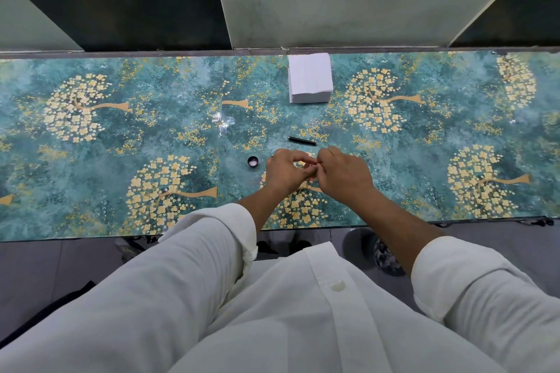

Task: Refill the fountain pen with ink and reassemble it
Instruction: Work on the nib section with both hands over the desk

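My left hand [283, 172] and my right hand [344, 174] meet over the middle of the table, fingertips pinched together. Between them is a small thin pen part [316, 164], almost wholly hidden by the fingers. A black pen piece [301, 140], barrel or cap, lies flat on the table just beyond the hands. A small round black bottle lid [253, 161] rests open side up to the left of my left hand. No ink bottle shows; it may be under my hands.
A stack of white tissues [309, 78] stands at the table's far edge, behind the hands. The table [121, 136] has a glossy teal cover with gold trees. A grey wall panel rises behind it. A dark bin [366, 247] stands on the floor under the near edge.
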